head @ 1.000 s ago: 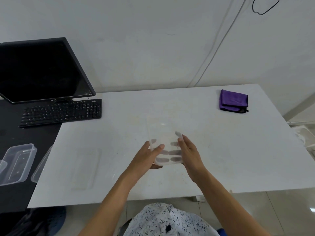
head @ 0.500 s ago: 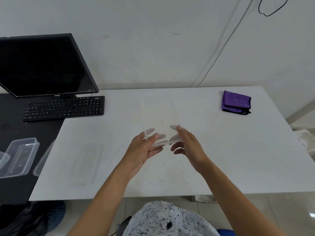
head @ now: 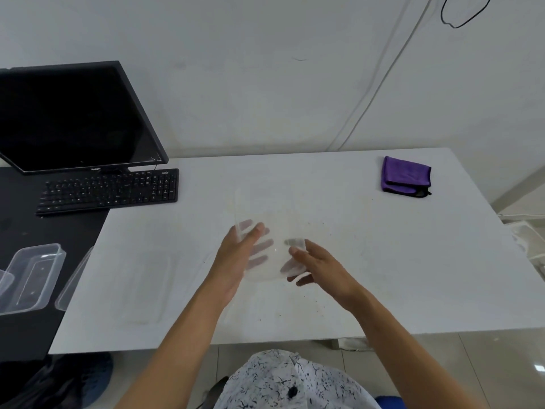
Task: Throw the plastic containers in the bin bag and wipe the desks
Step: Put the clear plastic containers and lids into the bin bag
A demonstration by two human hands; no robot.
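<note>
The person holds a thin clear plastic container (head: 272, 231) up over the middle of the white desk (head: 398, 261), a hand at either side. It is so transparent that its outline almost vanishes. The left hand (head: 236, 261) pinches it, thumb on the near face, and the fingers show pale and blurred through the plastic. The right hand (head: 321, 268) grips the other edge the same way, thumb in front. The desk top is matte and flat, flecked with dark specks. A purple cloth (head: 405, 178), soft and folded square, lies near its far right corner. To the left, on the adjoining black desk (head: 17, 231), sits a rectangular tub (head: 29, 278) of the same clear plastic, in front of a black keyboard (head: 109, 190) and a glossy dark monitor (head: 73, 119).
</note>
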